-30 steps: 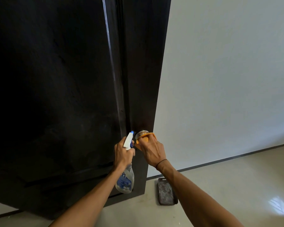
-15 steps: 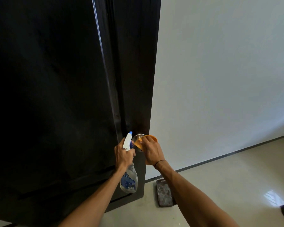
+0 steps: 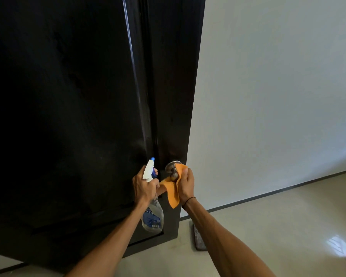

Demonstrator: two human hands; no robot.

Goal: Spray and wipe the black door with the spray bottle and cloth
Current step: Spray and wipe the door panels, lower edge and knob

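The black door [image 3: 68, 116] fills the left half of the view, with its dark frame to the right of it. My left hand [image 3: 144, 186] grips the neck of a clear spray bottle [image 3: 153, 216] with a white and blue nozzle pointing up at the door. My right hand [image 3: 186, 183] holds an orange cloth [image 3: 173, 192] against the round metal door knob [image 3: 173, 169]. Part of the cloth hangs down below the knob, between my two hands.
A white wall [image 3: 268, 96] stands to the right of the door frame, with a dark skirting line along the pale floor [image 3: 278, 216]. A flat dark mat [image 3: 198, 240] lies on the floor by the frame, partly hidden by my right forearm.
My right hand has turned on the knob, so the cloth now hangs open below it. The view has shifted slightly. My left hand keeps its hold on the bottle.
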